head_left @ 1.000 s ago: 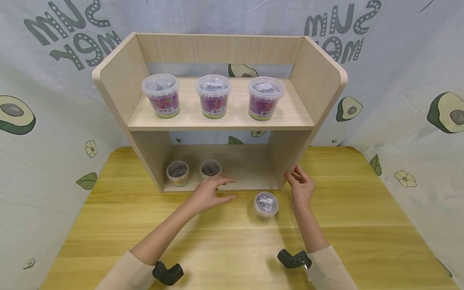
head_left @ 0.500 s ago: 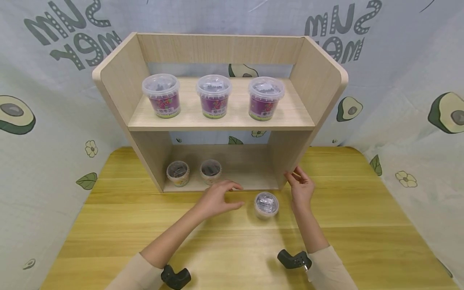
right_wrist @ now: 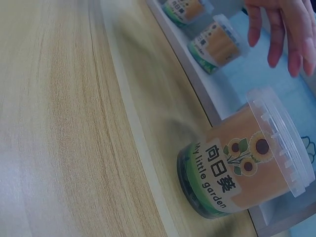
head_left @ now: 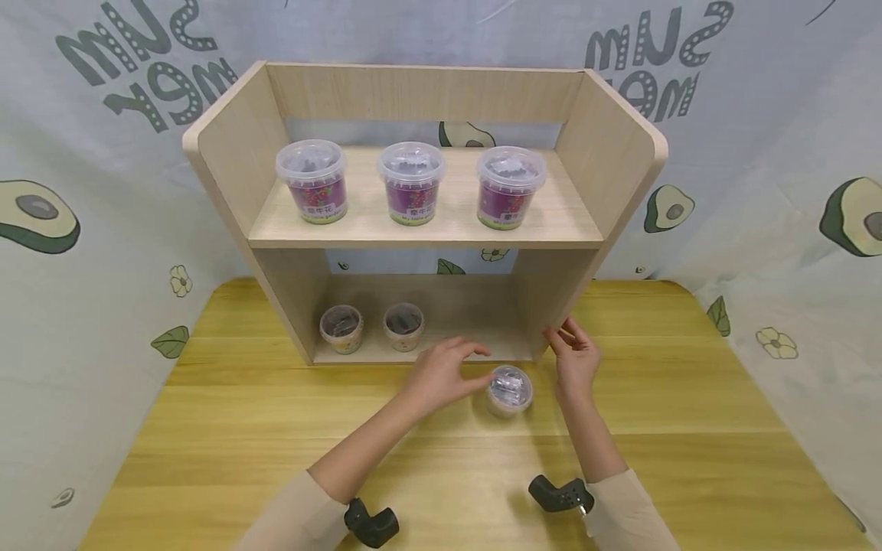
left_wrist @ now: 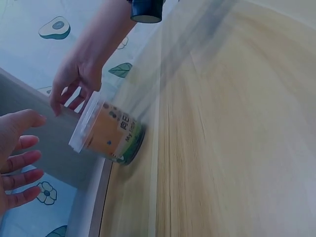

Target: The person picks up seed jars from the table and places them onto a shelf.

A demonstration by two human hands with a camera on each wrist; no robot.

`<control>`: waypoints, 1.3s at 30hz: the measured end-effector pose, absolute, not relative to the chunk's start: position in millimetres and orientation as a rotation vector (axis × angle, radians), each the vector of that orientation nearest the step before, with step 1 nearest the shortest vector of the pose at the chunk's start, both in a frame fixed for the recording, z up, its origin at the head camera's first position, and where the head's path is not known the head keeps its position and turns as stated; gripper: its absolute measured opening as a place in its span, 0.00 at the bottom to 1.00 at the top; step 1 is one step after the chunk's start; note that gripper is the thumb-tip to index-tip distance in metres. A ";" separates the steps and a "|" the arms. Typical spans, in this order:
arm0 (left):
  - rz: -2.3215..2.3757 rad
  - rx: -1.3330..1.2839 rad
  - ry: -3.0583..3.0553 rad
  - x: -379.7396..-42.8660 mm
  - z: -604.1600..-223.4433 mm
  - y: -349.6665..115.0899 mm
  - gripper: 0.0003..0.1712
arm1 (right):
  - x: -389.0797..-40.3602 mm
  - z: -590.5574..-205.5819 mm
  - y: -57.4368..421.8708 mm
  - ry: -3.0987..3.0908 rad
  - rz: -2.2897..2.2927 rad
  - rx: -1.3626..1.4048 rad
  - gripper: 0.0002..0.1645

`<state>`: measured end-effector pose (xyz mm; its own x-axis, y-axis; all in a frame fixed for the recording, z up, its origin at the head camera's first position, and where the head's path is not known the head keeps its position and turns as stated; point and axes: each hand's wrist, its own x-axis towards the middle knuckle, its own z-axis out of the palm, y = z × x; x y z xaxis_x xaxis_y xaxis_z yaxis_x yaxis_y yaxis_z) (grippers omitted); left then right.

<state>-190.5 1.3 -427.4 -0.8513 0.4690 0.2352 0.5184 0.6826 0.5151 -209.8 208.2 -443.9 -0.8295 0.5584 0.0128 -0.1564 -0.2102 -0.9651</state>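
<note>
A clear-lidded plastic cup stands on the table before the shelf's lower right part. Its orange label with sunflowers reads "My little garden" in the right wrist view, where the cup looms large. My left hand reaches beside it, fingers spread and slightly bent, thumb tip at the cup's left rim; contact cannot be told. In the left wrist view this hand shows a gap to the cup. My right hand holds the front edge of the wooden shelf's right side panel between thumb and fingers.
Two similar orange cups, one at the left and one beside it, stand on the lower board. Three purple-labelled cups line the upper board. A printed cloth hangs behind the wooden table.
My left hand has moved right, away from the second cup on the lower board, to the cup on the table. My right hand has stayed at the side panel.
</note>
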 end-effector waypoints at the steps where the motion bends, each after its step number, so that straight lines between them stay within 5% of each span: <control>1: -0.886 -0.817 -2.817 -190.4 -427.0 3.7 0.21 | -209.8 -444.1 208.2 -1.603 2.076 -0.471 0.22; 20: -0.559 -0.972 -2.835 -186.6 -437.7 35.8 0.37 | -208.6 -445.4 207.8 -1.624 2.051 -0.478 0.19; 39: -1.320 -0.892 -2.715 -185.2 -472.4 33.0 0.40 | -207.9 -444.9 208.5 -1.646 2.046 -0.499 0.20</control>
